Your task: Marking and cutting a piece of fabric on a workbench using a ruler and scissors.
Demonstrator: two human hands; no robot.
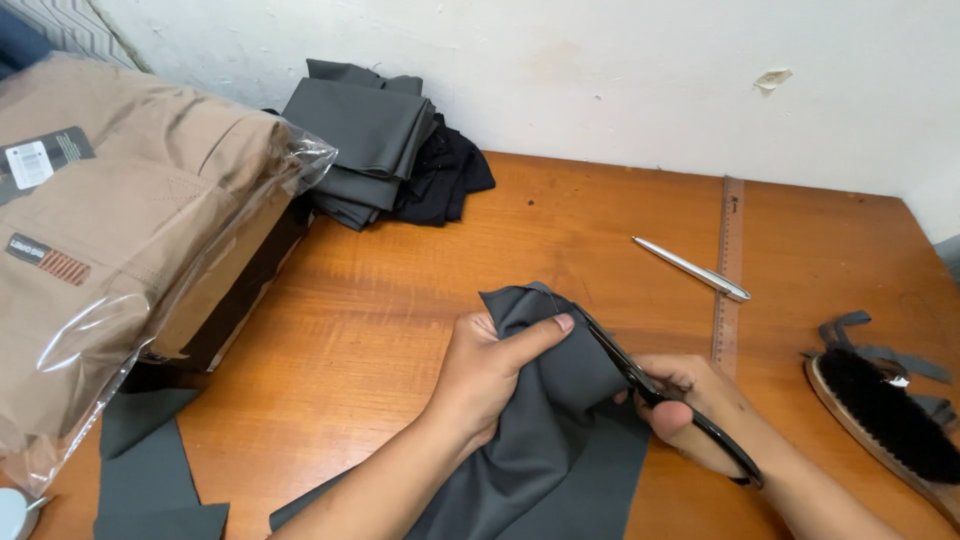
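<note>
left hand (490, 370) bunching up a piece of dark grey fabric (560, 430) near the front edge of the orange-brown wooden table (400, 290), fingers clamped on the cloth, right hand (690, 405) wrapped round black-handled scissors (665, 400), blades against the fabric's edge, wooden ruler (728, 270) and silver pen (692, 268) just behind

scissors (672, 405) blades hidden in grey cloth (560, 440); brush (885, 420) cut off right
</note>
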